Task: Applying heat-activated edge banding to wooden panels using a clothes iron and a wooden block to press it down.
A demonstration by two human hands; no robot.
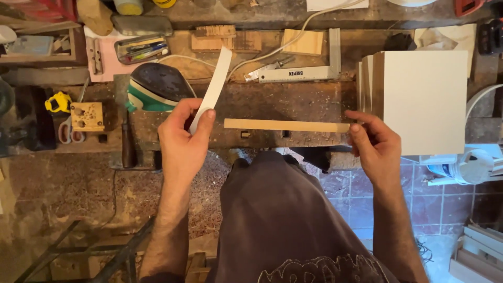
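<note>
With the left hand pinching the white edging strip and the right hand gripping the wooden slat lying across the workbench, lay the strip squarely along the slat's edge

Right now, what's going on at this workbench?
A person stands at a worn wooden workbench. The left hand pinches a long white strip that curves up and away. The right hand touches the end of a narrow wooden strip lying flat on the bench. White panels stand at the right, and an electric iron and a metal square lie behind.
</note>
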